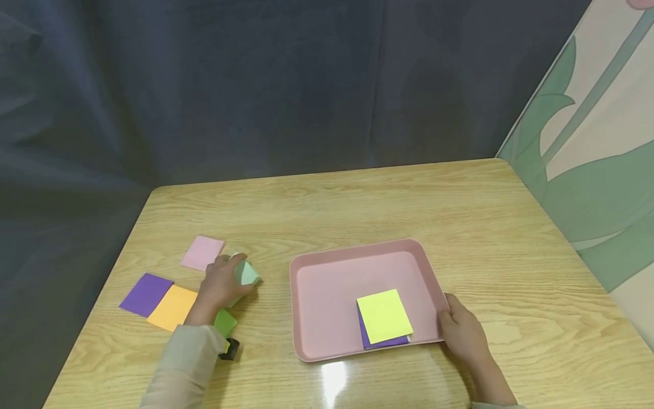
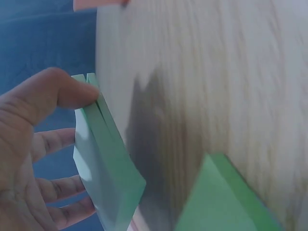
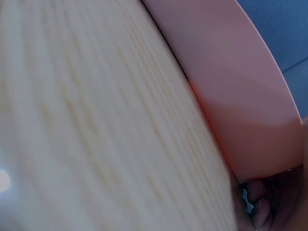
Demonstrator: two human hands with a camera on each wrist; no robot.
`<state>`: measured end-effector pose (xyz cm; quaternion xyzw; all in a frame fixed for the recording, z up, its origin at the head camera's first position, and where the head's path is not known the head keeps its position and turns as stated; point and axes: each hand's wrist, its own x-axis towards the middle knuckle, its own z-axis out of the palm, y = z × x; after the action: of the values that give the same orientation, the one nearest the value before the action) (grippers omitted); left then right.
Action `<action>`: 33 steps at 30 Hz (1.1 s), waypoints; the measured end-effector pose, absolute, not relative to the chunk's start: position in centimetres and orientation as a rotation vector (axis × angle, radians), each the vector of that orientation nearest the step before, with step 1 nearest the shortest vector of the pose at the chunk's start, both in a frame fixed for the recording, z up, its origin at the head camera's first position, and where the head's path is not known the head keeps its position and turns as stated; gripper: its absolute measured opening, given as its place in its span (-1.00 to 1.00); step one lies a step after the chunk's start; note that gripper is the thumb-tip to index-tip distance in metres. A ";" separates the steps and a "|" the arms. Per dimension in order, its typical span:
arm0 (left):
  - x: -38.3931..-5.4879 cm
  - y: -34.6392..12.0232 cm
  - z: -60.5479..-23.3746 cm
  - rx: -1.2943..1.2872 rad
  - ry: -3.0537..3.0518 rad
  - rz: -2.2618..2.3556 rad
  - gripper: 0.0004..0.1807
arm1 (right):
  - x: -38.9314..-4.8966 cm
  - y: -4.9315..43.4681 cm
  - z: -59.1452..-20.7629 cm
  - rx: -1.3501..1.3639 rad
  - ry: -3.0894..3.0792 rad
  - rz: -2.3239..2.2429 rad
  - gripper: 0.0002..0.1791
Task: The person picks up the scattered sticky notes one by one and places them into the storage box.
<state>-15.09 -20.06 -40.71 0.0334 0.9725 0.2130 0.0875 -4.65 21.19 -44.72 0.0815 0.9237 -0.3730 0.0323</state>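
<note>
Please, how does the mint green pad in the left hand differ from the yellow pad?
The mint green pad is pale; the yellow pad is vivid. The left hand grips the mint green pad; no hand touches the yellow pad. The mint green pad is tilted; the yellow pad lies on a purple pad in the tray. Both look like paper.

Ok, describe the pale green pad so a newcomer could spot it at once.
On the wooden table, look left of the pink tray. There the left hand holds the pale green pad. Its soft minty tint sets it apart from the brighter green pad nearby.
</note>
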 end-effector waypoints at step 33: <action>-12.4 -14.0 -38.2 0.276 2.997 0.800 -0.26 | -4.7 21.1 -44.5 0.274 2.846 -1.128 -0.60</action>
<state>-12.41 -14.01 -38.18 0.0886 0.9623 0.2569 0.0136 -4.69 21.13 -44.47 0.0891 0.9254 -0.3667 0.0340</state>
